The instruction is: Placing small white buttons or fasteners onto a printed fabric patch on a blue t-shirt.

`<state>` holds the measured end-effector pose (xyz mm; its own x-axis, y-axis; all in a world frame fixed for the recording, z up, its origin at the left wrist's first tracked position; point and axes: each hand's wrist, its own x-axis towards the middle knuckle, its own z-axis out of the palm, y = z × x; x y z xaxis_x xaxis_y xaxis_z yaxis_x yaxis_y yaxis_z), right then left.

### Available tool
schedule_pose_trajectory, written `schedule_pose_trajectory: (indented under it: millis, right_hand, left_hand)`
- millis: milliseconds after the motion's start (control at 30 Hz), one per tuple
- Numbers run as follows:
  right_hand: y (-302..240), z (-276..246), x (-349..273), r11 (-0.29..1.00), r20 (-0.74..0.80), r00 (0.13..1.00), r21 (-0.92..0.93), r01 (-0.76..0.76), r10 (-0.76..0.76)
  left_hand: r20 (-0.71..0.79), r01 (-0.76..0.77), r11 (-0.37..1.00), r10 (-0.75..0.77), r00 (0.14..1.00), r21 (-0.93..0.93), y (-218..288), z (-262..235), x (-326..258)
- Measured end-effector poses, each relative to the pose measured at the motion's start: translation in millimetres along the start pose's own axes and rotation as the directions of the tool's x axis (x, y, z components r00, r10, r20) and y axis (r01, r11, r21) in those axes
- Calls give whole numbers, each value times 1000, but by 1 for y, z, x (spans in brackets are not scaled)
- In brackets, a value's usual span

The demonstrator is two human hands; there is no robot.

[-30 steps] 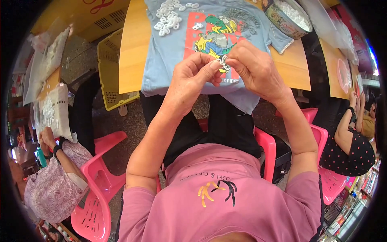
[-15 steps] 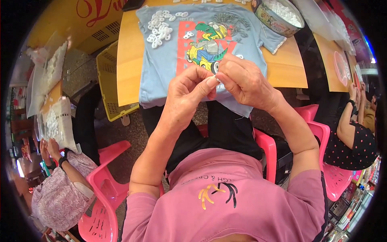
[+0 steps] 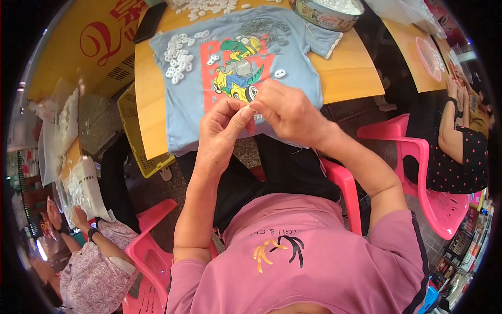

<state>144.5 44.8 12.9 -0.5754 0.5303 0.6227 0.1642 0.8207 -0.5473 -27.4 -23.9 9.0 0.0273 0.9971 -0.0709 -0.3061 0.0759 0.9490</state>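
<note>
Over the blue shirt (image 3: 293,78), left hand (image 3: 222,131) and right hand (image 3: 285,110) pinch one tiny piece together, fingers closed, keeping it steady.

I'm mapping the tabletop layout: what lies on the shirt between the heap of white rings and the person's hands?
In the head view, between the heap of white rings and the hands lies the blue T-shirt with its cartoon print and a few stray rings.

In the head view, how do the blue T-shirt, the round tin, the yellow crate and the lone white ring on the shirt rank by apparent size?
1. blue T-shirt
2. yellow crate, partly hidden under the table
3. round tin, cut off by the picture edge, so unsure against the crate
4. white ring
</note>
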Motion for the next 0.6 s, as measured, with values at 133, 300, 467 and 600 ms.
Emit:
schedule_pose_trajectory:
  millis: [133,300,467,600]
  right_hand:
    - [28,-37,6,980,32,989,-143,-137,143]
    - [54,-52,7,906,136,978,-414,-89,158]
    - [55,-47,6,938,165,967,-318,-136,196]
    - [37,-41,10,938,178,922,-116,-328,344]
  left_hand:
    - [11,8,1000,-8,1000,7,2,0,2]
    - [-12,6,1000,-7,1000,-24,-2,-7,4]
    - [-50,-6,999,4,999,-49,-3,-6,5]
    - [-75,-33,998,29,997,-55,0,-6,4]
